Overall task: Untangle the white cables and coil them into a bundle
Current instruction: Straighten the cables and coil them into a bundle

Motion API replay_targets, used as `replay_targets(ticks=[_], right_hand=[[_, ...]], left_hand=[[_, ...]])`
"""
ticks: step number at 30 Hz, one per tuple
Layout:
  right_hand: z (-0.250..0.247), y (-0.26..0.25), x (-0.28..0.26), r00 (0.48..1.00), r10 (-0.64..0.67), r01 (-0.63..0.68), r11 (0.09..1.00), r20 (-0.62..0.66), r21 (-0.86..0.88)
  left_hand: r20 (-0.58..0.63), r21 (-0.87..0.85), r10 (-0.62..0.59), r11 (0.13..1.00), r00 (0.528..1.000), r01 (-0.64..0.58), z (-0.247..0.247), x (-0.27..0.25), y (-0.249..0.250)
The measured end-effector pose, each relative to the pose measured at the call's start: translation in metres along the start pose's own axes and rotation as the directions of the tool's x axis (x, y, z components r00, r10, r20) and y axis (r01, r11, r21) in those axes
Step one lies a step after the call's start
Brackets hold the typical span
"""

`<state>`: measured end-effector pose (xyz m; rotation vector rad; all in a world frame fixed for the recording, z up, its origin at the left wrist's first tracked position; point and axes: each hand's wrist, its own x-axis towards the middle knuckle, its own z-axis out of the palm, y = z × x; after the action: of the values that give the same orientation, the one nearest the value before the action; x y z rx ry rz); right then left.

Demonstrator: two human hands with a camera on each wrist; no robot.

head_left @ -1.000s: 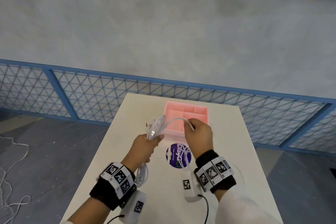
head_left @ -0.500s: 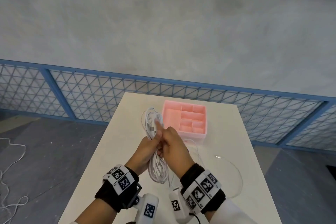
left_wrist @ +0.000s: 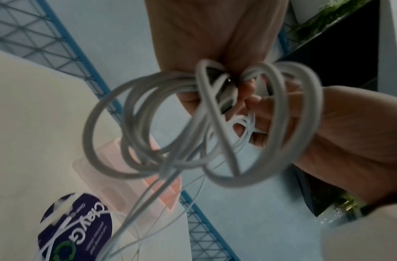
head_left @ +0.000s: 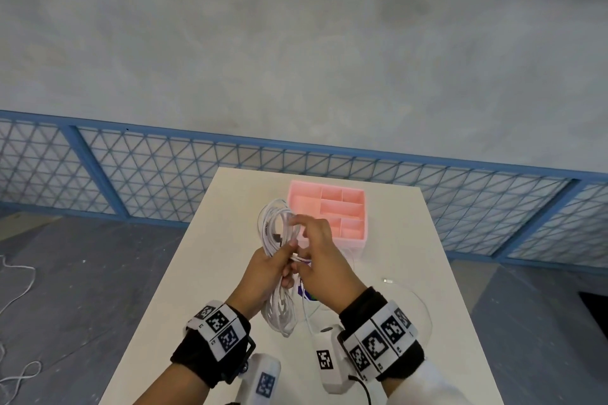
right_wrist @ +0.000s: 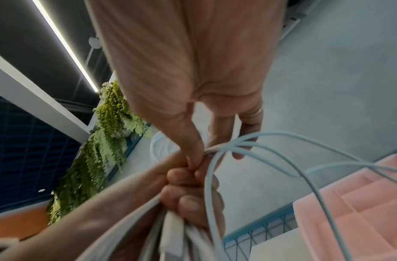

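My left hand point(head_left: 263, 270) grips the coiled white round cables point(head_left: 278, 240) above the tabletop point(head_left: 204, 240); my right hand point(head_left: 317, 260), at three o'clock, pinches the loose strand. Keep tension, wrap snugly.

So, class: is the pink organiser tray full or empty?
Empty: every compartment of the pink tray that the head view shows is bare.

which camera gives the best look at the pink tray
The head view: the whole pink tray with its compartments sits on the table. The left wrist view shows a blurred part behind cable loops; the right wrist view shows only one corner.
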<state>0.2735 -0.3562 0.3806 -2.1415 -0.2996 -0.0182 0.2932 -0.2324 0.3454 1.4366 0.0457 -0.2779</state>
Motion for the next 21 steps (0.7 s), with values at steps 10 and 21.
replay_targets(ticks=[10,21], right_hand=[[0.009,0.026,0.009,0.995,-0.081,0.069,0.98,-0.056,-0.186],[-0.04,0.075,-0.016,0.965,0.216,-0.166,0.942,-0.148,0.292]], left_hand=[[-0.173,0.108,0.236,0.97,0.956,-0.22,-0.018,0.009,0.031],[-0.146,0.023,0.154,0.988,0.977,-0.152,-0.074,0.014,0.035]])
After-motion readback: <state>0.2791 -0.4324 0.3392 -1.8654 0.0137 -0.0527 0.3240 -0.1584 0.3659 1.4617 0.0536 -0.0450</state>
